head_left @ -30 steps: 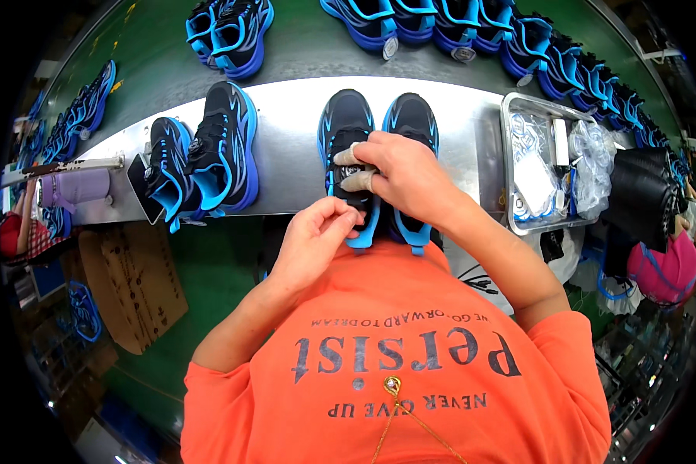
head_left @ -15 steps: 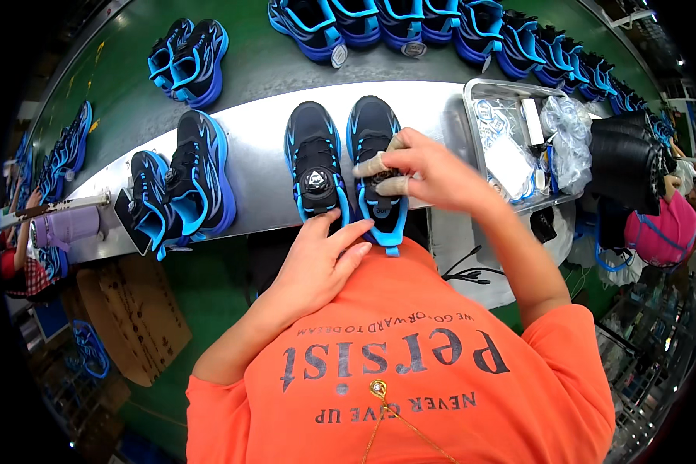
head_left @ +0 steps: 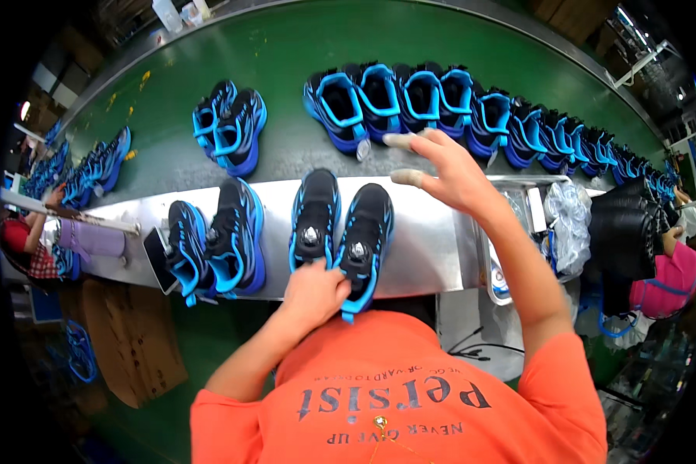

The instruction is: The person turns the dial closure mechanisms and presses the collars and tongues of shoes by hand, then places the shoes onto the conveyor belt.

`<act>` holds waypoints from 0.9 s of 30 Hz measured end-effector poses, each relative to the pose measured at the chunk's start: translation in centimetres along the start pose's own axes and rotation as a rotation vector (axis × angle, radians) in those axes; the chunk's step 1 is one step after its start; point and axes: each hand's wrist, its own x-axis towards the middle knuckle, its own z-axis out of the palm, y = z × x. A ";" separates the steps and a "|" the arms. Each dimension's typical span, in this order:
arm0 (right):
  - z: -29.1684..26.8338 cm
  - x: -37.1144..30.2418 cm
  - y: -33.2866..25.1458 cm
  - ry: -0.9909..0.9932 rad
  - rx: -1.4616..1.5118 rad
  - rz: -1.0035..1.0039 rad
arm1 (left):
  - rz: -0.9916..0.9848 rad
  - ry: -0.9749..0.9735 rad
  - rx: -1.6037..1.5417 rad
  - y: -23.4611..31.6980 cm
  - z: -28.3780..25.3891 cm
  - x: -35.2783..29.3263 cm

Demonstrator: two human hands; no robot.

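Observation:
Two black sneakers with blue trim and dial knobs stand side by side on the metal ledge in front of me, a left one (head_left: 317,203) and a right one (head_left: 370,216). My left hand (head_left: 315,294) is closed at their heel collars, its fingers curled in between them and partly hidden. Out over the ledge, my right hand (head_left: 450,172) hangs open and empty, thumb and fingers apart, with pale covers on the fingertips. It is nearest to a row of matching sneakers (head_left: 340,108) on the green conveyor belt (head_left: 286,46).
Another pair of sneakers (head_left: 236,240) stands left on the ledge, beside a dark flat panel (head_left: 160,259). A further pair (head_left: 240,133) sits on the belt. To the right are a metal tray (head_left: 496,282) with plastic bags and a black bag (head_left: 622,224). Co-workers' hands show at both sides.
My right hand has left the right sneaker's dial and moved forward, opening toward the belt. My left hand has closed at the heels. The whole view has shifted, with more belt showing.

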 end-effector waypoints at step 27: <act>2.8 -7.0 -4.7 -0.149 -0.090 -0.028 | 0.113 0.112 -0.770 -2.3 -7.2 7.3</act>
